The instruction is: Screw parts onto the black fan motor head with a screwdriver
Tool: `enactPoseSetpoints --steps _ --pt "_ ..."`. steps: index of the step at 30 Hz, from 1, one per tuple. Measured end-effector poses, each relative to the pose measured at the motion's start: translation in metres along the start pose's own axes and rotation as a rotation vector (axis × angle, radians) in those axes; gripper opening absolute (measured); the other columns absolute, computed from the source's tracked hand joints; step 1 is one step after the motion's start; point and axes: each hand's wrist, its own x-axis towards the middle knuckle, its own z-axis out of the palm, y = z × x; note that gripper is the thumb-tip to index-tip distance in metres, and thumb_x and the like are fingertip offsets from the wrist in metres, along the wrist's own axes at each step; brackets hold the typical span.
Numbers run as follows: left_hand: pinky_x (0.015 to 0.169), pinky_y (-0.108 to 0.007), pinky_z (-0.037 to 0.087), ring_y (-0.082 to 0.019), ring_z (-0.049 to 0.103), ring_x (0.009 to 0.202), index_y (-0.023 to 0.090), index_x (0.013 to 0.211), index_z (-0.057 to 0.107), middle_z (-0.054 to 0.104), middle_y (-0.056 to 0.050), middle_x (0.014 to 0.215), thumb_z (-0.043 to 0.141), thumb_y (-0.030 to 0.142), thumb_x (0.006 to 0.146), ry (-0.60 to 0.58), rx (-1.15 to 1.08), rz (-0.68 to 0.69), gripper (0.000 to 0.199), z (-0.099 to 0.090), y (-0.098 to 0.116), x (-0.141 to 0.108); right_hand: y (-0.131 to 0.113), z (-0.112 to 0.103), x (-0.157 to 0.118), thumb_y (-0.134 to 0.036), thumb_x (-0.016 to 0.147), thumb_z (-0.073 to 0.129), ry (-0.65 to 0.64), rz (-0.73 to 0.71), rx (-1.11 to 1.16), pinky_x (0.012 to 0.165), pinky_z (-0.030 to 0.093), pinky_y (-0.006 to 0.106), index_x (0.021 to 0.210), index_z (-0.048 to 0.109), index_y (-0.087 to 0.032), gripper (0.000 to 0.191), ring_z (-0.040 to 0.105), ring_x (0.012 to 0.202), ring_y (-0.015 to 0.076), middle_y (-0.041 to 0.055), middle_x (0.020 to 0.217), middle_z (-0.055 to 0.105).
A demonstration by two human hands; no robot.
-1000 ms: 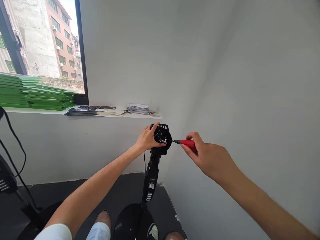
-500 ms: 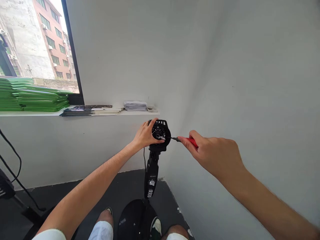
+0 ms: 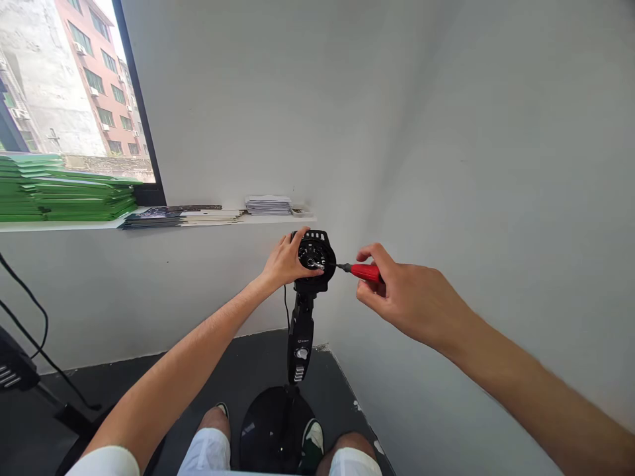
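Observation:
A black pedestal fan stands in front of me, its bare motor head (image 3: 313, 283) facing me without blades or guard. My left hand (image 3: 286, 259) wraps around the head's left side, thumb across the front near the metal shaft (image 3: 314, 264). To the right, my right hand (image 3: 397, 284) holds a red-handled screwdriver (image 3: 364, 272). Its thumb and index finger are spread away from the handle, while the handle's end disappears into the hand. The screwdriver points left, level, with its tip at the head's right edge; exactly what the tip touches is too small to tell.
Below are the fan's control column (image 3: 300, 340) and round black base (image 3: 265, 430), between my feet. A ledge (image 3: 278, 220) carries green folders (image 3: 84, 198) and paper stacks (image 3: 268, 205). Walls meet close behind the fan. Black equipment with cables (image 3: 17, 360) stands at lower left.
My right thumb and index finger have opened away from the screwdriver handle, showing more of its red grip. My left hand stays on the motor head. The view has shifted slightly.

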Motion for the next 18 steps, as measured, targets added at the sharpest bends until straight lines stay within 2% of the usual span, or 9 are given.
enactPoseSetpoints --steps 2,3,5,8,10,12,14,15,18 --pt "0.102 -0.052 0.05 -0.038 0.054 0.128 0.025 0.149 0.034 0.059 -0.013 0.134 0.089 0.051 0.064 0.001 0.004 0.003 0.104 0.0003 -0.0004 -0.0001 0.0008 0.0001 0.0006 -0.041 0.094 0.044 -0.017 -0.038 0.064 0.049 0.026 0.024 0.117 0.051 -0.024 0.03 0.045 0.04 0.0132 -0.0068 0.052 0.055" --pt "0.102 -0.052 0.05 -0.037 0.054 0.129 0.025 0.149 0.034 0.059 -0.014 0.134 0.089 0.051 0.064 0.001 0.005 0.006 0.105 0.0005 -0.0003 -0.0003 0.0008 0.0007 0.0006 -0.045 0.097 0.04 0.02 -0.033 0.028 0.048 0.024 0.025 0.114 0.053 -0.024 0.03 0.042 0.038 0.0133 -0.0064 0.05 0.053" --pt "0.101 -0.052 0.051 -0.037 0.054 0.128 0.025 0.15 0.034 0.059 -0.014 0.134 0.089 0.051 0.064 -0.001 0.004 0.013 0.105 0.0006 0.0005 -0.0008 -0.0008 0.0021 0.0005 -0.057 0.1 0.032 0.13 0.007 -0.116 0.048 0.019 0.026 0.093 0.058 -0.023 0.043 0.032 0.037 0.0129 -0.0048 0.044 0.044" --pt "0.1 -0.051 0.051 -0.037 0.055 0.126 0.025 0.149 0.034 0.059 -0.013 0.134 0.089 0.05 0.064 0.001 -0.001 0.02 0.104 0.0001 0.002 -0.0015 -0.0049 0.0022 0.0009 -0.064 0.098 0.031 0.227 0.065 -0.252 0.048 0.017 0.028 0.066 0.049 -0.023 0.055 0.023 0.039 0.0118 -0.0028 0.038 0.034" --pt "0.102 -0.052 0.05 -0.037 0.055 0.126 0.025 0.149 0.035 0.058 -0.014 0.135 0.089 0.049 0.064 0.002 -0.005 0.012 0.104 -0.0009 0.0022 -0.0015 -0.0058 0.0011 0.0016 -0.056 0.095 0.041 0.171 0.052 -0.154 0.048 0.02 0.027 0.073 0.052 -0.023 0.042 0.03 0.039 0.0116 -0.0037 0.041 0.041" --pt "0.103 -0.052 0.049 -0.037 0.054 0.128 0.025 0.15 0.034 0.057 -0.014 0.136 0.09 0.048 0.064 0.0 -0.014 -0.004 0.104 -0.002 0.0016 -0.0014 -0.0048 0.0006 0.0021 -0.044 0.092 0.047 0.062 0.004 0.018 0.049 0.025 0.025 0.098 0.056 -0.023 0.024 0.041 0.04 0.0119 -0.0065 0.047 0.049" --pt "0.104 -0.051 0.049 -0.037 0.053 0.129 0.025 0.15 0.034 0.057 -0.014 0.137 0.089 0.049 0.064 -0.007 -0.022 -0.016 0.105 -0.003 0.0012 -0.0014 -0.004 0.0007 0.0019 -0.044 0.094 0.044 0.008 -0.03 0.085 0.049 0.026 0.024 0.114 0.053 -0.023 0.031 0.044 0.04 0.0124 -0.008 0.048 0.05" --pt "0.104 -0.051 0.048 -0.037 0.053 0.129 0.025 0.15 0.034 0.057 -0.014 0.136 0.089 0.049 0.065 -0.01 -0.024 -0.018 0.104 -0.0035 0.0013 -0.0015 -0.0043 0.0008 0.0017 -0.049 0.097 0.039 0.03 -0.021 0.041 0.049 0.025 0.025 0.112 0.054 -0.022 0.034 0.041 0.039 0.0127 -0.0075 0.047 0.048" --pt "0.104 -0.051 0.048 -0.037 0.053 0.128 0.026 0.149 0.034 0.058 -0.013 0.134 0.089 0.051 0.065 -0.021 -0.019 -0.012 0.104 -0.0045 0.0027 -0.0018 -0.0076 -0.0012 0.0019 -0.059 0.1 0.025 0.146 0.083 -0.219 0.05 0.019 0.029 0.083 0.058 -0.021 0.053 0.033 0.039 0.0135 -0.0029 0.042 0.04"
